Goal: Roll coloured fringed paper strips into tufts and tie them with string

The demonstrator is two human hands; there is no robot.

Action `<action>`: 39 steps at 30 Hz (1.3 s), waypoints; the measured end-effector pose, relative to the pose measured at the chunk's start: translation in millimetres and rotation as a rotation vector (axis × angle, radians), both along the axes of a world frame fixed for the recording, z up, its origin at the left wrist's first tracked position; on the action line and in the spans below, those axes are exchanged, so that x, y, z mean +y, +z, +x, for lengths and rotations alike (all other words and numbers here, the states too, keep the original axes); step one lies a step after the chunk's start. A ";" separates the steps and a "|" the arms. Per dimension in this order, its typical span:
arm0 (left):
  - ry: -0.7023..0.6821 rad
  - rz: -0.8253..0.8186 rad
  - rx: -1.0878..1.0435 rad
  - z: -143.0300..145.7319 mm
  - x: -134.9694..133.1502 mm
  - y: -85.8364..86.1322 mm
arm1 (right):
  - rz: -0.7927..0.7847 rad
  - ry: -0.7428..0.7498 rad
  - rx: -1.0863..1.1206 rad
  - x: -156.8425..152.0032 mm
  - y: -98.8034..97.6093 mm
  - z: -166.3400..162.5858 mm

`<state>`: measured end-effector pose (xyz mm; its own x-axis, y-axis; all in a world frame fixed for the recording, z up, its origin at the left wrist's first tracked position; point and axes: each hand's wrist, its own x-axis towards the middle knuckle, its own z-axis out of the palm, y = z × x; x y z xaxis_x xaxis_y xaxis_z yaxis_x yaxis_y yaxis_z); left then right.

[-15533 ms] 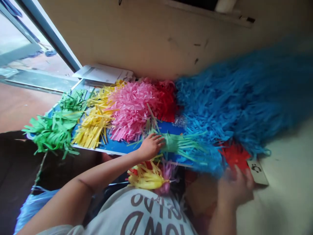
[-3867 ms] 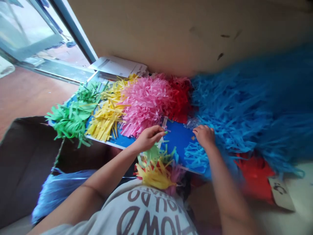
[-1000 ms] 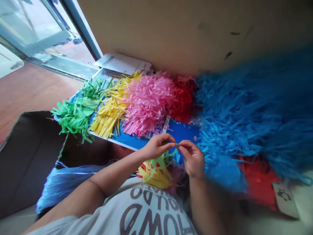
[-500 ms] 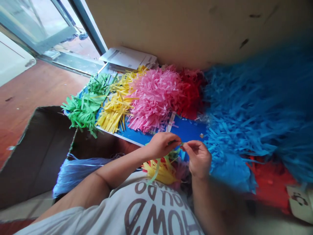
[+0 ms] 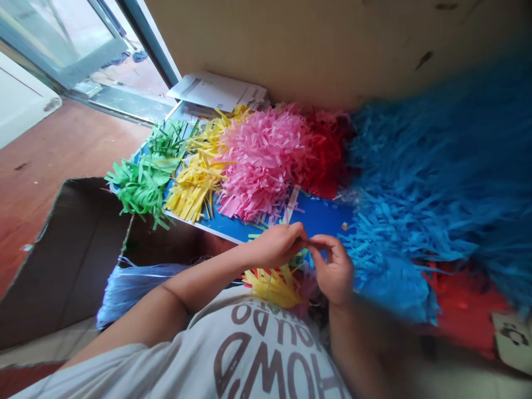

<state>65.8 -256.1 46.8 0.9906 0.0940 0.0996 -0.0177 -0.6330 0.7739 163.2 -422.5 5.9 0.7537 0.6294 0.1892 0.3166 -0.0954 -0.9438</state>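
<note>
My left hand (image 5: pixel 276 245) and my right hand (image 5: pixel 332 269) meet in front of my chest, both pinched on a green fringed paper strip (image 5: pixel 296 258) that hangs between them. Under them a bunch of yellow fringe (image 5: pixel 272 285) rests against my shirt. Just beyond lies a blue board (image 5: pixel 316 217) with piles of cut paper fringe: green (image 5: pixel 141 180), yellow (image 5: pixel 193 180), pink (image 5: pixel 261 160) and red (image 5: pixel 326 155). A big heap of blue fringe (image 5: pixel 436 177) fills the right.
An open cardboard box (image 5: pixel 68 255) stands at my left, with a pale blue bundle (image 5: pixel 133 282) beside it. White papers (image 5: pixel 218 91) lie against the beige wall. Red paper (image 5: pixel 461 302) and a white card (image 5: pixel 513 341) sit at the right. A glass door opens at far left.
Both hands have come a little closer together on the green strip, and my fingers have closed tighter on it. The view has shifted slightly; the piles are unchanged.
</note>
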 end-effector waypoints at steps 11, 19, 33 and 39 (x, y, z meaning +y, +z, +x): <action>-0.048 0.191 -0.236 -8.2 0.6 12.1 | -0.071 0.071 -0.178 -10.9 20.5 -1.7; 0.100 0.231 -0.510 -52.2 -21.5 27.5 | 0.016 0.024 -0.150 -28.0 36.2 -41.9; 0.083 0.243 -0.684 -132.8 -94.6 12.9 | 0.169 -0.094 -0.116 -89.8 25.8 -137.8; 0.090 0.129 -0.709 -148.9 -117.3 13.6 | 0.222 -0.031 -0.108 -116.0 24.6 -156.5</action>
<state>-83.1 -373.3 60.4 0.6730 0.1159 0.7305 -0.4311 -0.7411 0.5147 6.8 -538.5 30.5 0.7396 0.5406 0.4009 0.4171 0.0993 -0.9034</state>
